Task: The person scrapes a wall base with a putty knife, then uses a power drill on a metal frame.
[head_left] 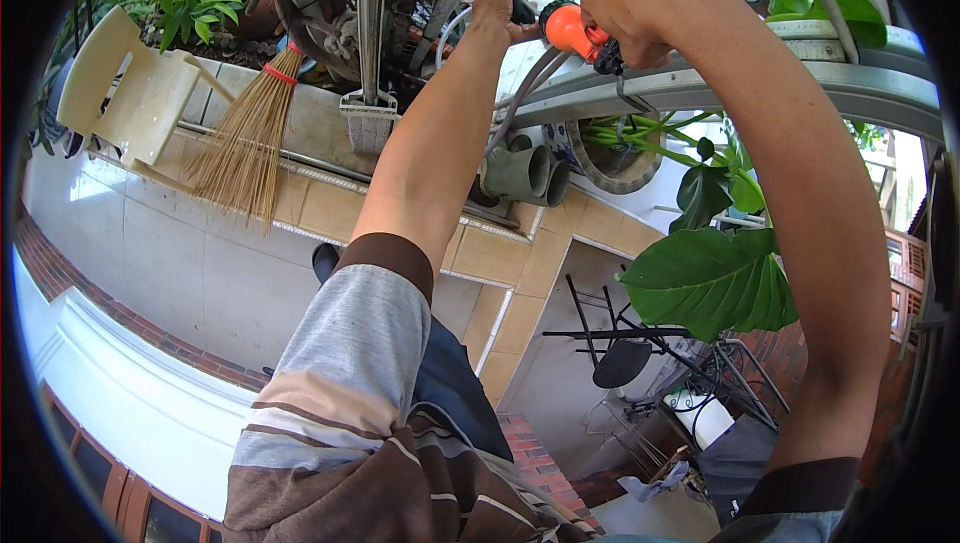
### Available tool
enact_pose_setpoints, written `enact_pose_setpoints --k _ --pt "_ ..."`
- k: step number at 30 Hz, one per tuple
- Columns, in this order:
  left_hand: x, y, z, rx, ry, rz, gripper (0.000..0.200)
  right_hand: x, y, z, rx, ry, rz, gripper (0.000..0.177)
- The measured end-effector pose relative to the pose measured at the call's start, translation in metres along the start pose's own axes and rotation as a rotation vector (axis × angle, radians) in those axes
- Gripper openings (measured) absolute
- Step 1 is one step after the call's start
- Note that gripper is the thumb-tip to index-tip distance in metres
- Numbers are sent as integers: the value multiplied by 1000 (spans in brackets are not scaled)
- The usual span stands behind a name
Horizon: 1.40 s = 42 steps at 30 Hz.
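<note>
My right hand [635, 13] is wrapped around an orange-and-black tool [572, 30] with a rounded body. A black ring circles the end that points toward my left hand. Below my right fingers, a dark hooked piece hangs from the tool. My left hand [495, 11] is closed on a small black piece [521, 5], just left of the ring; what kind of piece it is I cannot tell. Thin pale tubing [455, 35] curves beside my left wrist. Both hands are raised at the top of the view, close together above a grey metal rail [720, 85].
A twig broom [245, 138] leans near a cream plastic chair [140, 93] at left. Grey pipe ends [520, 175] and a potted plant [625, 158] with large leaves [710, 278] lie below my hands. A dark metal-framed stool [622, 363] stands lower right.
</note>
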State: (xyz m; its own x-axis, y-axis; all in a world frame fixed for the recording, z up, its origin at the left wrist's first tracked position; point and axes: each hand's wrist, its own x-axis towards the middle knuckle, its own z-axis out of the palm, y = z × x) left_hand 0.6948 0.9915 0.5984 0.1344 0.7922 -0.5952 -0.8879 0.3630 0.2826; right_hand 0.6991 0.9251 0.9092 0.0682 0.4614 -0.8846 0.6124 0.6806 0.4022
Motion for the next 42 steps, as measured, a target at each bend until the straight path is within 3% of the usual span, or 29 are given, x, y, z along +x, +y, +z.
enact_pose_setpoints --k 3,5,7,8,12,14,17,20,23,25,27,29,32,35,36,39,40,41,42 --pt "-6 -5 2 -29 -57 113 41 -4 -2 -5 -4 -46 9 23" --pt "-8 -3 1 -66 -61 35 39 1 1 -6 5 -71 -30 23" --pt "-11 9 3 -142 -47 -170 40 5 1 -5 -35 -63 -60 22" --pt "-19 7 9 -98 -27 -100 42 6 1 -4 -55 -60 -73 22" --pt "-23 8 12 -94 -102 -209 45 0 -9 9 -147 107 29 24" --pt "-12 4 11 -98 -116 -217 46 -2 -11 19 -198 251 58 41" --pt "2 6 1 -305 -221 -343 44 -7 0 -7 21 -69 -38 21" --pt "7 -3 11 -160 -159 -253 43 -17 -6 -7 67 -28 82 22" --pt "7 -14 11 60 -127 -39 42 -11 -1 -7 120 -24 44 21" --pt "61 -28 -7 123 -84 -86 38 -6 3 -8 121 -67 -7 19" --pt "61 -24 -11 76 -62 -104 33 -7 1 -6 81 -55 -2 18" --pt "-8 2 8 -76 -64 -90 26 -7 -1 -5 50 -28 5 18" --pt "-28 8 11 -103 -40 -107 21 -7 -2 -5 12 0 9 18" --pt "58 -21 -9 -72 -171 -122 22 -6 -4 -3 -18 31 16 20" --pt "41 -10 -3 -67 -192 -135 26 -6 -5 -1 -33 47 21 21" --pt "-25 17 25 -173 -68 -135 31 -6 -7 7 -84 132 42 24" --pt "-24 17 33 -130 67 -92 32 -5 -8 12 -107 190 50 25" --pt "-23 18 35 -37 99 -77 30 -4 -11 18 -166 306 58 38" --pt "-22 19 37 58 130 -62 28 -5 -7 13 -132 213 36 25"
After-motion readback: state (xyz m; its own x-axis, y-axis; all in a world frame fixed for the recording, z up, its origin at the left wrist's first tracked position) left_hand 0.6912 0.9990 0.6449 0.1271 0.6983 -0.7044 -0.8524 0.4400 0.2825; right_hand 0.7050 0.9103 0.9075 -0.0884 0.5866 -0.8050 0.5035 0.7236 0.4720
